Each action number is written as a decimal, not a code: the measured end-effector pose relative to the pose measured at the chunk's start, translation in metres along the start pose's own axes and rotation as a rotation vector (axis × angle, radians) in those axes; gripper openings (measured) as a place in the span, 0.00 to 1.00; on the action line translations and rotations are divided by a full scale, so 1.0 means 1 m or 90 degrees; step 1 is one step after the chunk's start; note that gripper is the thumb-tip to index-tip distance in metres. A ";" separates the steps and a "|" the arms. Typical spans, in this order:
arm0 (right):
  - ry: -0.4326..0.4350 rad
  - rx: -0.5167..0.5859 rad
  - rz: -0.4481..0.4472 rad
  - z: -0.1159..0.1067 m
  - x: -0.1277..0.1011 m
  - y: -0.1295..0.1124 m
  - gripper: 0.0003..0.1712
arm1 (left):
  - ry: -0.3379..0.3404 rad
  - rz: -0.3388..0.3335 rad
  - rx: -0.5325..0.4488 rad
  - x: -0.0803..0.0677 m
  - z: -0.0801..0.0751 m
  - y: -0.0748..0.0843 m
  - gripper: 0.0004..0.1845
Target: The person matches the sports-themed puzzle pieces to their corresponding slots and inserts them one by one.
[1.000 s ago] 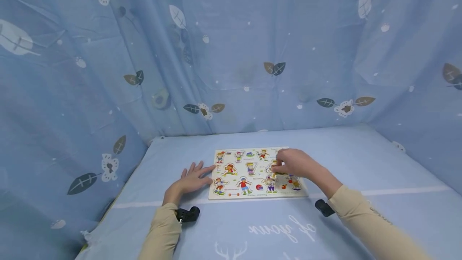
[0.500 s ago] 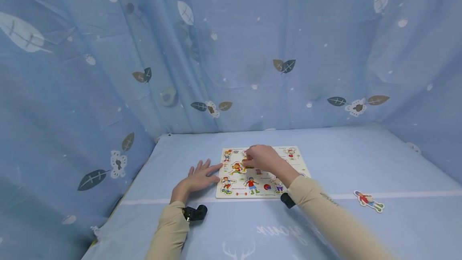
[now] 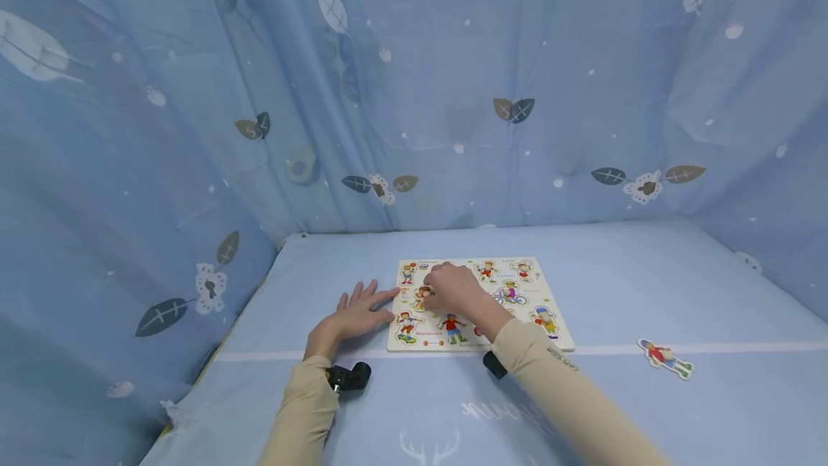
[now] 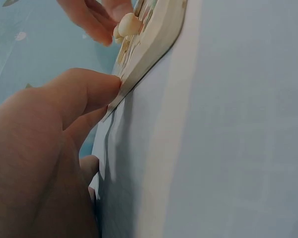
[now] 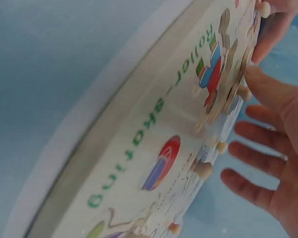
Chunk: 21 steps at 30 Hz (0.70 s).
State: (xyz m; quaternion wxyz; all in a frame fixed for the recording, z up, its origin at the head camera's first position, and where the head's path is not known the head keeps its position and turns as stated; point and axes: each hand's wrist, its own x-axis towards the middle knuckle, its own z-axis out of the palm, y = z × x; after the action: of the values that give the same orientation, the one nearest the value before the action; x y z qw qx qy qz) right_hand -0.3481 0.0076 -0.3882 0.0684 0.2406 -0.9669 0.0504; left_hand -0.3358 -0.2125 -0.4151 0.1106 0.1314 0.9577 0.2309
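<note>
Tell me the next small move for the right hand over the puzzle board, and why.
Probably pinch the peg under the right hand and lift that piece straight up. The fingers already curl over the board's left-middle pieces, the left hand braces its left edge, and one removed piece lies to the right.

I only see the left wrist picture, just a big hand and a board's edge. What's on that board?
Observer: It's a puzzle board full of little cartoon kids doing sports, each in its own slot.
Operator: Where does the other hand come from?
Observer: The right hand reaches in from the near right, across the board to its left part, with its fingers curled over a figure there.
Operator: Is any piece off the board?
Observer: Yes, one loose piece, a kid in red, lies on the blue cloth to the right of the board.
</note>
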 end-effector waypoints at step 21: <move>0.024 0.004 0.098 0.011 0.005 -0.011 0.06 | 0.003 0.001 -0.001 0.001 0.001 0.002 0.32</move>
State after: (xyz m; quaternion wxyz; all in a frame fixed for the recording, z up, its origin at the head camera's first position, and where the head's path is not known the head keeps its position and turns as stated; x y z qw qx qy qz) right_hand -0.3483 -0.0055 -0.3974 0.0820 0.1645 -0.9809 0.0632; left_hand -0.3359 -0.2104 -0.4154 0.1080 0.1314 0.9577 0.2322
